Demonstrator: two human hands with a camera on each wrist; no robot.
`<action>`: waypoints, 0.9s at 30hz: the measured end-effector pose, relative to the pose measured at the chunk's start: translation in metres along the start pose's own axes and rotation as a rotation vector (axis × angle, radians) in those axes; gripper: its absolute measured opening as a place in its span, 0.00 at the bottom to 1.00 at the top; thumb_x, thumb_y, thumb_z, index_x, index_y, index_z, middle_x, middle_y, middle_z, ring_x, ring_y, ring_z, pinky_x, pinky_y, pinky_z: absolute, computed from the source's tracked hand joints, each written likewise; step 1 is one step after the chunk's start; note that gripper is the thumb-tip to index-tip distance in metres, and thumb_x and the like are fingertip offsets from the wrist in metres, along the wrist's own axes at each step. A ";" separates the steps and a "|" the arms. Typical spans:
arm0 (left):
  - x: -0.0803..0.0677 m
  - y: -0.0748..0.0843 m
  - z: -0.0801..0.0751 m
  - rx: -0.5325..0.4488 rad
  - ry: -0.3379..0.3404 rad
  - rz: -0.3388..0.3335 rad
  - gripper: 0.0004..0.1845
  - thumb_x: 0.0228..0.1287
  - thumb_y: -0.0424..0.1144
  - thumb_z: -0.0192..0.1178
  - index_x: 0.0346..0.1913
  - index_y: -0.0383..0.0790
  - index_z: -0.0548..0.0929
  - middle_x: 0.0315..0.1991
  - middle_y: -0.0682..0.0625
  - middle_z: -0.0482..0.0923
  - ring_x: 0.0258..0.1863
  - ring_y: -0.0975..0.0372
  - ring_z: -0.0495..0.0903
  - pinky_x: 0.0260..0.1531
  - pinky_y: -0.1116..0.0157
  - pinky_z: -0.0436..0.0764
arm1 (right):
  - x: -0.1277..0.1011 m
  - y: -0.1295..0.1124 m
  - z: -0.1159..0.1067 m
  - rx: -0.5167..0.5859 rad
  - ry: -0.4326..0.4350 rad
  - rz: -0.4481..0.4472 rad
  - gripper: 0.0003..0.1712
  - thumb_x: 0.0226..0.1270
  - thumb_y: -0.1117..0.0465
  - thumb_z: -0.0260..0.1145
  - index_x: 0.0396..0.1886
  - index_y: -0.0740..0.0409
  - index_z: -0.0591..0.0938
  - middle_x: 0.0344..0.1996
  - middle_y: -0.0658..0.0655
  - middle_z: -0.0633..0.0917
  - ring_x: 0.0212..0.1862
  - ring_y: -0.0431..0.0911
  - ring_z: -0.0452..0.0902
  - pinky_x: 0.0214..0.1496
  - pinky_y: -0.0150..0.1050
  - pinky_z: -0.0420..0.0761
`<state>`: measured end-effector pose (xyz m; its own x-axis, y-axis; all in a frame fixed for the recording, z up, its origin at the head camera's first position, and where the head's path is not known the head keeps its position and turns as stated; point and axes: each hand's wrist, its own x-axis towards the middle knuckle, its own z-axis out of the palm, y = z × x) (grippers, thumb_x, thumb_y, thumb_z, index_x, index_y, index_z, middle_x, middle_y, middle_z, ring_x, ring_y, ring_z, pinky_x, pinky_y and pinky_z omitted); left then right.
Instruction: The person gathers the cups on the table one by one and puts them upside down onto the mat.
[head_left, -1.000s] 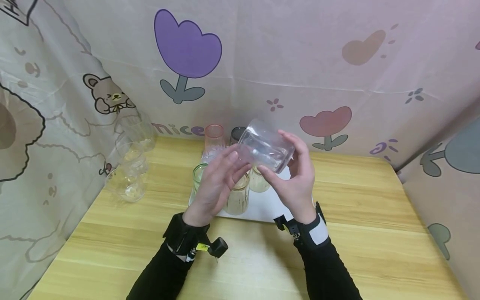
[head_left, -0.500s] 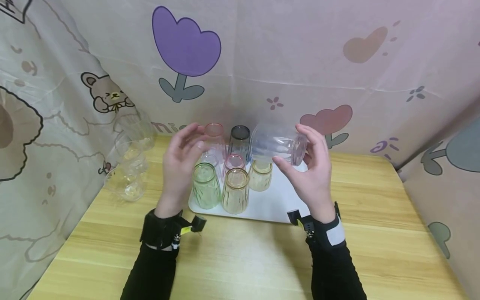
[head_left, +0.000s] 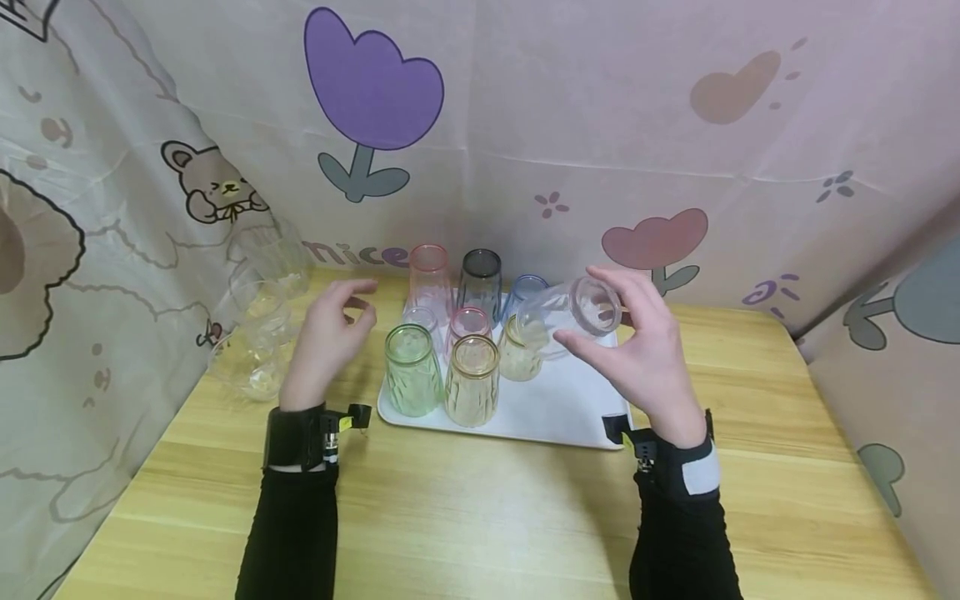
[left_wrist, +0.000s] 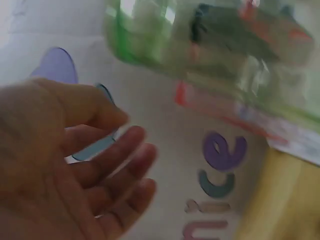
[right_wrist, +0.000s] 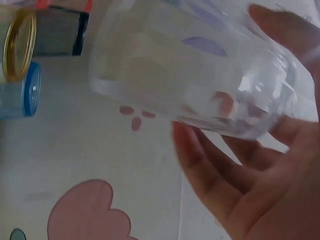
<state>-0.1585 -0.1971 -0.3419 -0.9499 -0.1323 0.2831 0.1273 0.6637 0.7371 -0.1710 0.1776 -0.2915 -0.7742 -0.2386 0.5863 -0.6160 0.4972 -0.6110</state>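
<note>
My right hand (head_left: 637, 350) grips a clear glass (head_left: 551, 321) near its base, thumb on one side and fingers on the other. The glass is tilted, its base turned up toward the head camera, above the right part of the white tray (head_left: 555, 421). In the right wrist view the same clear glass (right_wrist: 165, 70) spans the upper half. My left hand (head_left: 326, 337) hangs left of the tray, fingers loosely bent, holding nothing. Nearest to it on the tray is an upside-down green glass (head_left: 414, 375). A yellow glass (head_left: 472, 383) stands beside that one.
Further upturned glasses crowd the tray: a smaller yellow glass (head_left: 519, 354), a dark grey glass (head_left: 480, 279), a blue glass (head_left: 525, 292), a red-rimmed glass (head_left: 429, 275) and others. Several clear glass vessels (head_left: 258, 321) stand at the table's left. A patterned cloth (head_left: 525, 100) hangs behind.
My left hand has let go of the clear glass and moved left, off the tray. My right hand has shifted right with the glass and turned its base upward.
</note>
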 end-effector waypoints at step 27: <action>0.003 -0.049 0.038 0.125 -0.464 -0.201 0.21 0.70 0.34 0.58 0.63 0.29 0.77 0.59 0.31 0.80 0.60 0.39 0.78 0.62 0.40 0.76 | -0.014 0.014 0.035 -0.218 -0.653 0.089 0.40 0.45 0.61 0.85 0.61 0.55 0.80 0.57 0.54 0.82 0.57 0.55 0.82 0.58 0.55 0.82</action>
<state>-0.1782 -0.2017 -0.4005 -0.9823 0.0549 -0.1791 -0.0791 0.7451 0.6623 -0.1738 0.1587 -0.3275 -0.7915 -0.6085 0.0574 -0.5559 0.6778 -0.4812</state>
